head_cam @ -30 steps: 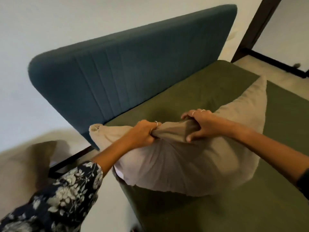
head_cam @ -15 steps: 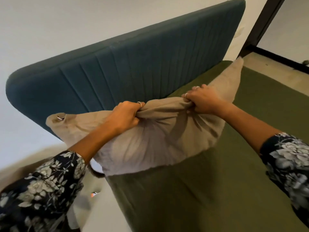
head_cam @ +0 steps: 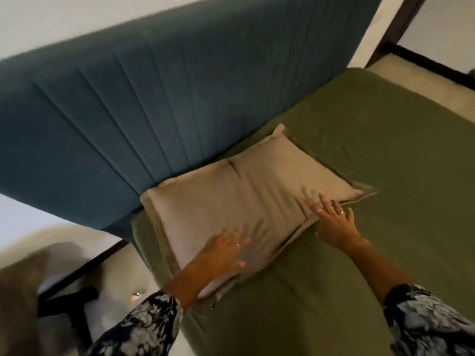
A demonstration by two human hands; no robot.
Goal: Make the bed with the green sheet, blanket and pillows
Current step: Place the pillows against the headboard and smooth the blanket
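A beige pillow (head_cam: 231,201) lies flat on the green sheet (head_cam: 372,176) at the head of the bed, its long side against the teal headboard (head_cam: 154,111). My left hand (head_cam: 221,255) rests flat on the pillow's near left part, fingers spread. At the pillow's near right edge my right hand (head_cam: 334,224) lies open, fingertips on the fabric and palm over the sheet. Neither hand grips anything. The green sheet covers the whole mattress in view. No blanket shows.
A white wall rises behind the headboard. Left of the bed, on the pale floor, stand a dark frame (head_cam: 69,299) and a blurred brownish cushion-like shape (head_cam: 18,291). A dark door frame (head_cam: 401,24) stands at the top right.
Both hands held the pillow bunched in the air before the headboard. Now it lies flat on the sheet by the headboard, and both hands have let go and rest open on it.
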